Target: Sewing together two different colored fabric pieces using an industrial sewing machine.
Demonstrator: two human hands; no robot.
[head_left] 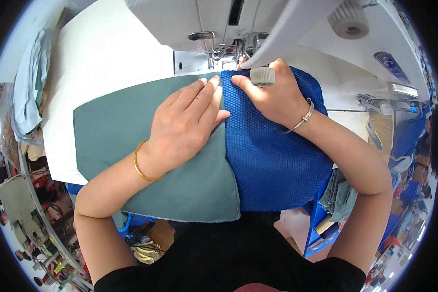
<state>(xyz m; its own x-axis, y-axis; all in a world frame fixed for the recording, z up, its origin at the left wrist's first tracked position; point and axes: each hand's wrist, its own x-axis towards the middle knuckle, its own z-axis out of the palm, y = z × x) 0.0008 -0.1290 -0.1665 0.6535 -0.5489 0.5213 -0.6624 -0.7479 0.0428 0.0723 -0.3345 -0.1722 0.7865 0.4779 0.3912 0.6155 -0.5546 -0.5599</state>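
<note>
A flat panel of grey-green fabric (114,129) lies before me, its right edge along a piece of blue mesh fabric (277,160). My left hand (185,117) rests flat on the green panel, fingers stretched toward the sewing machine and thumb toward the mesh. At the mesh's far edge, my right hand (277,95) holds the cloth, thumb on top and a fingertip beyond the edge. A grey knob and part of the machine hide its other fingers. The presser foot area (228,61) is just past where the two fabrics meet.
The white sewing machine head (287,29) overhangs both hands. A white tabletop (102,53) spreads left, with light blue-grey cloth (31,87) hanging at its far left. Thread snips (374,134) lie at the right. Below them stands a blue bin (316,224) with green cloth scraps.
</note>
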